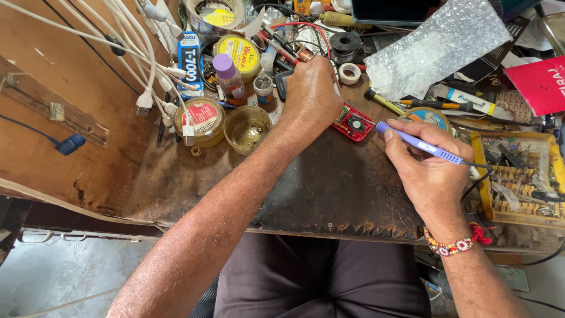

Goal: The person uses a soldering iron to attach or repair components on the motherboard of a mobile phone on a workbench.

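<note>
My left hand (309, 94) rests on the dark worn bench, fingers closed around a thin white stick-like piece, right beside a small red circuit board (352, 124). My right hand (426, 171) grips a purple soldering iron (419, 143) like a pen. Its tip points left toward the red board. The tip's contact with the board is too small to tell.
Small round tins (203, 119) and an open tin (247, 126) sit left of the board. White cables (147, 97) hang at the left. Bubble wrap (438, 44), tape rolls, bottles and screwdrivers crowd the back. A yellow tray of parts (518, 176) lies right.
</note>
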